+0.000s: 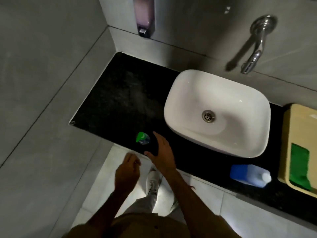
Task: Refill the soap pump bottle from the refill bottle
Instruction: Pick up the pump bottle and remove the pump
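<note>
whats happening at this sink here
A person stands at a black counter beside a white basin. The right hand rests on the counter edge beside a pump bottle with a green top; whether it grips anything is hard to tell. The left hand hovers off the counter, holding nothing visible. A blue refill bottle lies untouched at the front edge, right of the basin. No pouring has begun.

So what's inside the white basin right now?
The white basin holds only its metal drain at the middle; no bottle sits in it. The near inner wall is hidden by the rim, so I cannot check there.
</note>
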